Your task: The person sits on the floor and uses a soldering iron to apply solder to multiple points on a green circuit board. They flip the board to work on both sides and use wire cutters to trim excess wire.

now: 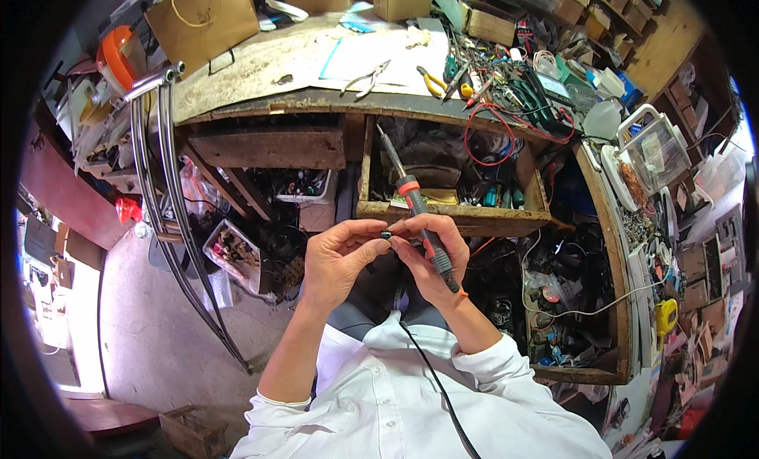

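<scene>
In front of my chest, my left hand [332, 265] pinches a small dark green-black piece [385, 234] between thumb and forefinger. My right hand [436, 265] is closed around a soldering iron [409, 187] with a black and red handle, its long metal tip pointing up and away over an open wooden drawer. The thumb and forefinger of my right hand also meet at the small piece, close to my left fingertips. A black cord [431, 364] runs down over my white shirt.
A cluttered workbench [253, 79] holds pliers [365, 79] and red leads [490, 111]. The open drawer [490, 215] holds tools. Bent steel tubes [174, 222] lean at the left beside a plastic bin [213, 245]. Another wooden drawer [621, 340] packed with parts is at the right.
</scene>
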Demonstrator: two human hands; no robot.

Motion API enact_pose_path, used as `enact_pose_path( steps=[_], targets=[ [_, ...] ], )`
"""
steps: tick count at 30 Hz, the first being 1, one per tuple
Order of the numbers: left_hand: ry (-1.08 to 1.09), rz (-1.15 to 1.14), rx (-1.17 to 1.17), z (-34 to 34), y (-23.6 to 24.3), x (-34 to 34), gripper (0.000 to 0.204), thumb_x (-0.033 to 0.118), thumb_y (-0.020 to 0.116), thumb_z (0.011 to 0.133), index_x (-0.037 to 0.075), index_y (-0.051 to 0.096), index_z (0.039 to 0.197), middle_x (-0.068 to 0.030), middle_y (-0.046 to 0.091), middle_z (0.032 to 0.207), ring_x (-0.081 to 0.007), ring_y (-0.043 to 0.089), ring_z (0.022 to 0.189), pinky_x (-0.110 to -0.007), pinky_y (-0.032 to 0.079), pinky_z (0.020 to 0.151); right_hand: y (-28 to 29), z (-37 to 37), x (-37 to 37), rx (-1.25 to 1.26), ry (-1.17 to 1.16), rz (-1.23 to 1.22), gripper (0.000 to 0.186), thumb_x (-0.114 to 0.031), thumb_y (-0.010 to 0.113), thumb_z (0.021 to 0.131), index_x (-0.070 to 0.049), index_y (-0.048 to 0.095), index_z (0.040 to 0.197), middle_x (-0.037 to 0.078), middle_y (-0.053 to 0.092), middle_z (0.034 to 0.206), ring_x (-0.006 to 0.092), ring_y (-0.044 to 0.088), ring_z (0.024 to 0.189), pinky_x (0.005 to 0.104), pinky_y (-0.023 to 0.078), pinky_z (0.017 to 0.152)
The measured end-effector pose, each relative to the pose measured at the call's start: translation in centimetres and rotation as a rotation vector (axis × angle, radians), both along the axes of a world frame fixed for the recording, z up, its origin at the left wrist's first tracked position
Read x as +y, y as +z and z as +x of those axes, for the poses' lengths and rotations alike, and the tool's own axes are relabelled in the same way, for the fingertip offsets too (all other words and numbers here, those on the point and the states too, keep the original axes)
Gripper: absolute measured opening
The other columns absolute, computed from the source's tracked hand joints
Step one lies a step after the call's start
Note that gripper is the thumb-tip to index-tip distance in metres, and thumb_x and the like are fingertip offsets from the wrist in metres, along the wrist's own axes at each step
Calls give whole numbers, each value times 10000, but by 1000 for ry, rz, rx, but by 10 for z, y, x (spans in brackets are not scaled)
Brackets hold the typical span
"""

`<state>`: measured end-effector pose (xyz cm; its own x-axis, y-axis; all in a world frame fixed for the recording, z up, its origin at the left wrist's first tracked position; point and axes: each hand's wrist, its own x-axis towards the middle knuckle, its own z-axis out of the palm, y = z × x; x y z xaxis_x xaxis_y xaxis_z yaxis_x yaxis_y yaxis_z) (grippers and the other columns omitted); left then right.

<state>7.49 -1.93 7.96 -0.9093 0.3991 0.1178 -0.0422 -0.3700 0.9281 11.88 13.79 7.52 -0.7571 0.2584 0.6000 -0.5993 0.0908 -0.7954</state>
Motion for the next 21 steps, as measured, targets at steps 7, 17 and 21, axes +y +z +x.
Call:
enact_pose_path(
  steps=[7,17,21],
  targets=[
    [-20,-16,30,-1,-5,-2,211,-41,717,874,-40,704,1084,-77,724,988,-112,686,871,-226,556,790,-3,1,5,49,-63,131,265,55,738,853,-27,621,1076,57,707,909,95,653,769,228,524,705],
    [60,-39,28,4,-5,4,218,-34,738,858,-50,704,1073,-86,730,964,-120,697,850,-224,563,775,5,2,7,64,-113,191,280,77,737,829,-31,625,1061,66,692,905,115,659,764,242,531,711],
    [54,26,-7,2,-8,7,214,-33,736,859,-64,699,1067,-110,734,948,-146,713,846,-243,576,782,4,1,6,71,-102,126,277,74,736,831,-32,626,1062,67,697,913,118,659,769,246,533,712]
  ],
)
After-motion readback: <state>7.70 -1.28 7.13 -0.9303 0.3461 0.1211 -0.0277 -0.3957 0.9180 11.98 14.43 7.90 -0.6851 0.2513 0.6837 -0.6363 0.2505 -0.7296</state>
